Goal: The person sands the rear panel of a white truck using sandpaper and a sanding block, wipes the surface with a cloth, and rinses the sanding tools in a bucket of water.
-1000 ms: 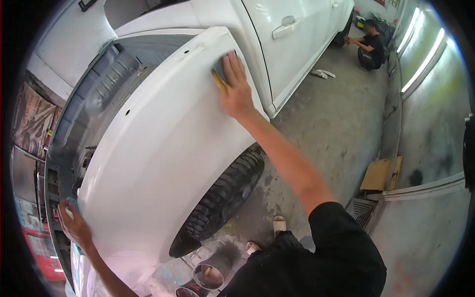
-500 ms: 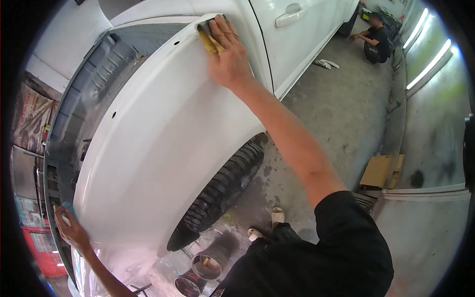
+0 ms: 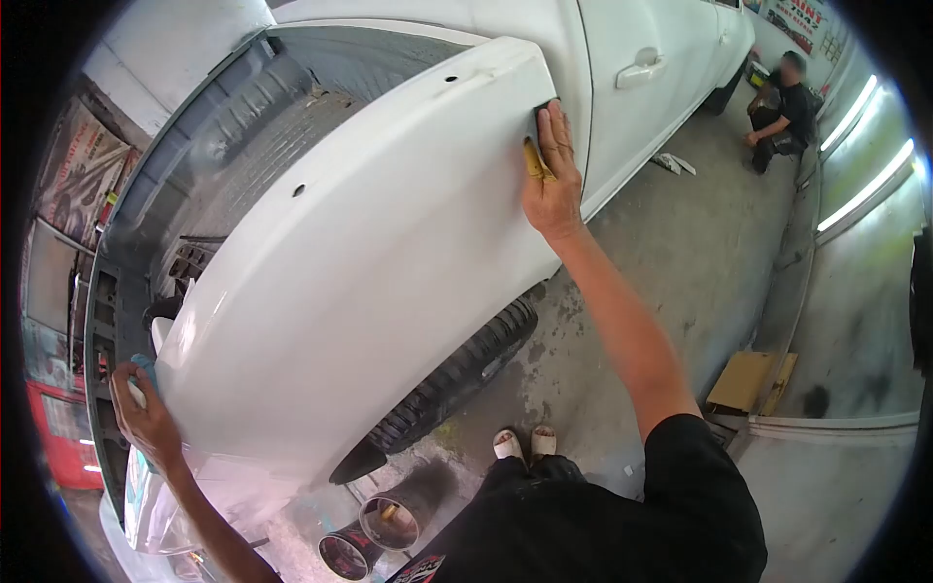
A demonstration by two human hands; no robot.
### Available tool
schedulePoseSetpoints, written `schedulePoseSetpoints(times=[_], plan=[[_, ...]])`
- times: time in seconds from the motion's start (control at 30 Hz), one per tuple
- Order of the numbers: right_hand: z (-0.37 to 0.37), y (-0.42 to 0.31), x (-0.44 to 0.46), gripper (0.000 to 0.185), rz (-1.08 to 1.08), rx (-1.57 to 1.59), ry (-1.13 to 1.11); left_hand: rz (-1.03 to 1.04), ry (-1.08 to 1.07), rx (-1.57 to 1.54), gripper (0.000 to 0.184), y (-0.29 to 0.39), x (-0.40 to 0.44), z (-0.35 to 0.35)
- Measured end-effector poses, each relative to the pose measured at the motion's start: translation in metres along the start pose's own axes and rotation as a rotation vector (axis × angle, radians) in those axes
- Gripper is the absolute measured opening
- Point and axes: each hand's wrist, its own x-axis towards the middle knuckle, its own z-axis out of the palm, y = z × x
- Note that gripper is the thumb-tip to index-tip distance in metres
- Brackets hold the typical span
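My right hand [image 3: 554, 180] presses a dark pad with a yellow edge [image 3: 533, 160] flat against the white body panel [image 3: 389, 233], close to its rear edge beside the cab. Its fingers lie together over the pad. At the far left, my left hand [image 3: 146, 423] is closed around a light-coloured piece with something blue [image 3: 146, 367] by it, at the panel's other end. What exactly it holds is too small to tell. Below the panel a black tire [image 3: 462, 374] shows.
Two buckets [image 3: 394, 520] [image 3: 348, 554] stand on the floor near my feet. A person [image 3: 785, 112] squats by the far wheel. Cardboard [image 3: 741, 381] leans at the right wall. White scraps [image 3: 673, 164] lie beside the vehicle. The truck bed [image 3: 219, 204] is at the left.
My right hand has gone from the panel's upper corner down along its rear edge with the pad. My left hand stays at the panel's far end. The view has shifted, and the squatting person's posture differs.
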Motion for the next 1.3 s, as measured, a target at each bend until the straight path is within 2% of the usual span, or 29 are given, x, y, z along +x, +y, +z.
schedulePoseSetpoints(times=[0.1, 0.13, 0.23, 0.27, 0.37, 0.47, 0.53, 0.6, 0.7, 0.73, 0.8, 0.9, 0.97, 1.07, 1.1, 1.17, 1.3], plan=[[0.022, 0.004, 0.041, 0.040, -0.088, -0.113, 0.015, 0.037, 0.010, -0.001, 0.016, 0.001, 0.001, 0.000], [0.024, 0.006, 0.059, 0.050, -0.043, -0.036, -0.087, 0.039, -0.001, 0.002, 0.016, 0.000, 0.001, 0.000], [0.006, 0.001, 0.048, 0.047, -0.230, -0.108, -0.171, 0.027, -0.003, -0.012, 0.016, 0.002, 0.001, 0.000], [0.007, -0.003, 0.020, 0.045, -0.016, 0.076, -0.095, 0.011, 0.003, -0.019, 0.016, 0.003, 0.001, 0.001], [0.005, -0.006, 0.006, 0.044, 0.009, 0.022, -0.086, 0.006, 0.018, -0.032, 0.016, 0.002, 0.003, 0.001], [0.007, -0.017, 0.082, 0.047, 0.218, -0.022, -0.198, 0.014, 0.013, -0.025, 0.016, 0.005, 0.002, 0.000], [-0.016, -0.020, 0.090, 0.049, 0.509, -0.017, -0.436, 0.006, 0.003, -0.021, 0.016, 0.007, 0.004, -0.003], [-0.027, -0.001, 0.055, 0.053, 0.610, 0.086, -0.315, -0.023, 0.004, -0.036, 0.015, 0.007, 0.003, -0.002], [-0.020, 0.040, 0.005, 0.052, 0.450, 0.345, -0.002, 0.037, 0.022, -0.053, 0.014, 0.007, 0.002, 0.004], [-0.030, 0.030, 0.028, 0.052, 0.511, 0.374, -0.105, 0.041, 0.035, -0.045, 0.014, 0.021, 0.003, 0.008], [-0.050, 0.027, 0.075, 0.051, 0.651, 0.398, -0.501, 0.051, 0.046, -0.012, 0.013, 0.058, 0.014, 0.022], [-0.064, 0.051, 0.063, 0.049, 0.634, 0.473, -0.663, 0.105, 0.060, -0.028, 0.011, 0.145, 0.040, 0.047], [-0.059, 0.080, 0.008, 0.048, 0.440, 0.716, -0.400, 0.116, 0.036, -0.051, 0.010, 0.207, 0.060, 0.065], [-0.049, 0.084, 0.007, 0.054, 0.386, 0.785, -0.395, 0.083, -0.051, -0.107, 0.012, 0.282, 0.082, 0.083], [-0.043, 0.081, 0.016, 0.063, 0.306, 0.768, -0.384, 0.064, -0.067, -0.116, 0.013, 0.300, 0.088, 0.089], [-0.038, 0.077, 0.022, 0.068, 0.285, 0.766, -0.354, 0.092, -0.033, -0.074, 0.013, 0.318, 0.095, 0.100], [-0.046, 0.104, -0.031, 0.069, 0.323, 0.796, -0.383, 0.061, -0.018, -0.040, 0.013, 0.317, 0.097, 0.109]])
